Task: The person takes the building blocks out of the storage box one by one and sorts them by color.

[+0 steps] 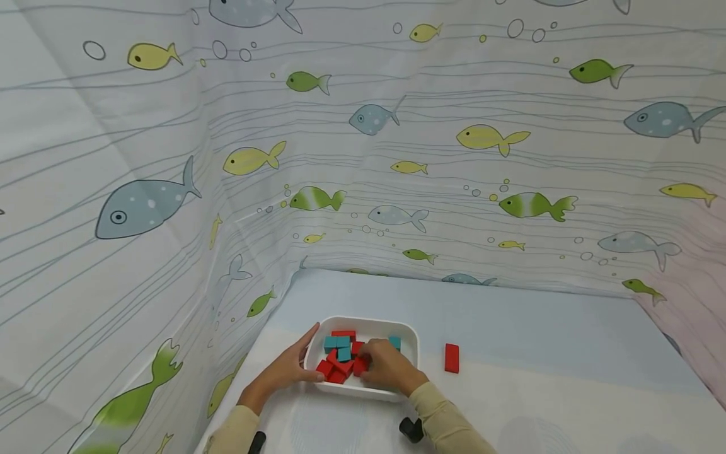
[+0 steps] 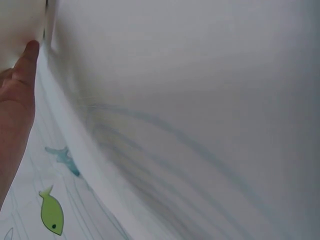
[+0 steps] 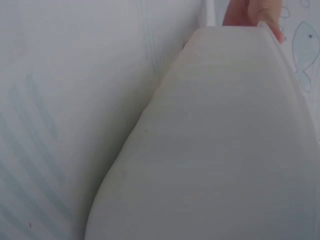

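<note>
A white plastic tray (image 1: 368, 392) holds several red and teal blocks (image 1: 343, 354), most of them heaped in its left half. My left hand (image 1: 283, 369) grips the tray's left end, thumb at the near corner and fingers along the outer side. Inside the tray, my right hand (image 1: 391, 366) reaches down with bent fingers and pinches a red block (image 1: 360, 367), partly covered by the fingertips. Behind that hand lies a teal block (image 1: 394, 343). The right wrist view shows mainly the tray's outer wall (image 3: 210, 125), with left-hand fingers (image 3: 255, 11) at the far end.
A single red block (image 1: 452, 358) lies on the white table cover (image 1: 539, 353), right of the tray. Fish-patterned sheets (image 1: 442, 94) hang behind and at the left. A black wrist-camera piece (image 1: 411, 430) sits under the right forearm.
</note>
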Tool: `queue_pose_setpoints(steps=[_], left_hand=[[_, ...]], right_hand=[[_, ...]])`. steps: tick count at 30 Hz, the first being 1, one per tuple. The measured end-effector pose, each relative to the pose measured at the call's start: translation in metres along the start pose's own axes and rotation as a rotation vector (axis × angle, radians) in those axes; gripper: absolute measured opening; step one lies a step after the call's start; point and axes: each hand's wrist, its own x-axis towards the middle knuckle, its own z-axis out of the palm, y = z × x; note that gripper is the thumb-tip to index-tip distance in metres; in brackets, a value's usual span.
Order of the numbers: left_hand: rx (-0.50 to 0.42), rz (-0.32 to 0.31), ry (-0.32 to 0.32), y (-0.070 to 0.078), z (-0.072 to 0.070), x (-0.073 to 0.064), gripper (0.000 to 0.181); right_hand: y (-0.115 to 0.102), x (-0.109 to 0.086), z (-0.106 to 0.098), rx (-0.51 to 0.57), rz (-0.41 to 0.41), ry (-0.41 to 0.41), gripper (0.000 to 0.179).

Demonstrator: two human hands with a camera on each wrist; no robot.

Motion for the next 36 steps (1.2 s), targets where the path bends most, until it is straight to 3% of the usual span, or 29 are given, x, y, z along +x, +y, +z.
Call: queue_pose_setpoints(steps=[10,23,31,36], left_hand=[[-0.012,0.013,-0.012,-0.001,0.003,0.004,0.109],[-0.017,-0.001,0.005,0.0,0.004,0.002,0.108],[0.032,-0.018,0.008,0.0,0.002,-0.002,0.109],[0.023,-0.015,0.007,0.001,0.001,-0.001,0.109]], right_hand=[[0.002,-0.008,-0.008,0.043,0.026,-0.001,0.039],[0.009,-0.027,-0.053,0.053,0.022,0.041,0.04],[0.026,-0.048,-0.086,0.047,-0.033,0.158,0.034],[0.044,-0.067,-0.103,0.033,0.033,0.261,0.032]])
